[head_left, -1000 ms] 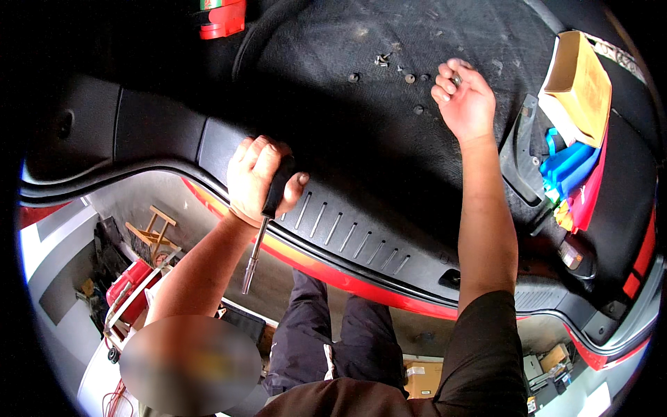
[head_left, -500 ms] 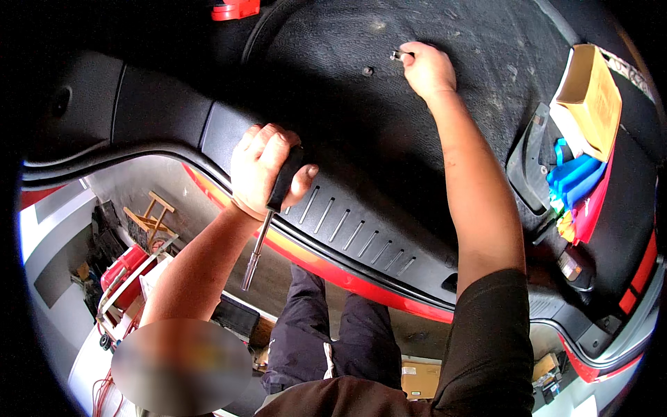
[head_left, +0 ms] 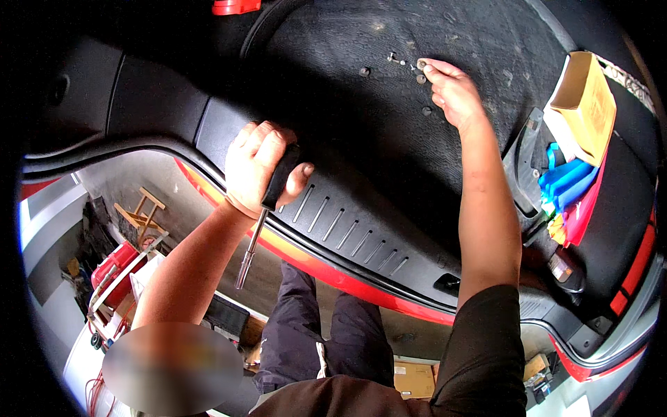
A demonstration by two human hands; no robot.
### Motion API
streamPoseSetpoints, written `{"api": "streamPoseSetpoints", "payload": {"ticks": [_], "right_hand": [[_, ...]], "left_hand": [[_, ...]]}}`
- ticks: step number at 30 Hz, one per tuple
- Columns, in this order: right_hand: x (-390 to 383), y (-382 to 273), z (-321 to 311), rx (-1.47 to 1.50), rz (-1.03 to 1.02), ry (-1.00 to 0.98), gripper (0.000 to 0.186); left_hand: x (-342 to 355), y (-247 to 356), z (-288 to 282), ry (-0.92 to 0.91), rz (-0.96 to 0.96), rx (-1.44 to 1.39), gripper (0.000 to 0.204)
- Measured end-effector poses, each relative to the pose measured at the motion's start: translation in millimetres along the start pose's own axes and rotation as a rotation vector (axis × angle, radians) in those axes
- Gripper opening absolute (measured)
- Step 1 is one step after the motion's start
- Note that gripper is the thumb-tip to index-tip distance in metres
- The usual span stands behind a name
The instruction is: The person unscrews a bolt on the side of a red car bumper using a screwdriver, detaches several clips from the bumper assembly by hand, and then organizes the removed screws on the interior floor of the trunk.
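Note:
In my left hand (head_left: 258, 161) is a nut driver (head_left: 253, 240), fingers wrapped round its black handle. Its steel shaft points down toward the lower left, over the sill and bumper edge. My right hand (head_left: 451, 90) reaches far out over the black cargo-floor mat (head_left: 333, 48), thumb and forefinger pinched on a small dark round fastener (head_left: 422, 64). Just left of those fingertips lie small metal screws (head_left: 392, 57). A dark round piece (head_left: 421, 79) rests right below the fingertips, another dark piece (head_left: 426, 111) nearer to me, and a third dark piece (head_left: 365, 71) farther left.
The black ribbed sill trim (head_left: 340, 229) runs between me and the mat. On the right stand an open yellow box (head_left: 583, 104), blue cloth (head_left: 571, 182) and a red item (head_left: 587, 208). A red object (head_left: 236, 6) sits at the far edge.
My right hand has moved slightly right and nearer, away from the small metal pieces now lying on the mat. More dark round pieces show there. My left hand keeps its grip on the nut driver.

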State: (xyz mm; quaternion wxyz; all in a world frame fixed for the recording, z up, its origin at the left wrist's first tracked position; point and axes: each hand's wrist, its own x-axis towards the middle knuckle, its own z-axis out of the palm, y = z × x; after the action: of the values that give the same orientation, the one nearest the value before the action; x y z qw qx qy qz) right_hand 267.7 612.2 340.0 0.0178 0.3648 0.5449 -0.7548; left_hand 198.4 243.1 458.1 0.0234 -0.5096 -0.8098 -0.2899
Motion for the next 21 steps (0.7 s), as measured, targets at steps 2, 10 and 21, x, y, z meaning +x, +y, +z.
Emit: {"api": "streamPoseSetpoints", "payload": {"ticks": [2,10,21], "right_hand": [[-2,7,0,-0.126,-0.103,0.022,0.021],[8,41,11,-0.614,-0.379,0.042,0.021],[-10,13,91,-1.082,-0.386,0.134,0.03]], "left_hand": [[2,1,-1,-0.005,0.001,0.0,0.036],[3,3,0,-0.021,-0.006,0.013,0.035],[1,1,-1,0.001,0.012,0.033,0.036]]}}
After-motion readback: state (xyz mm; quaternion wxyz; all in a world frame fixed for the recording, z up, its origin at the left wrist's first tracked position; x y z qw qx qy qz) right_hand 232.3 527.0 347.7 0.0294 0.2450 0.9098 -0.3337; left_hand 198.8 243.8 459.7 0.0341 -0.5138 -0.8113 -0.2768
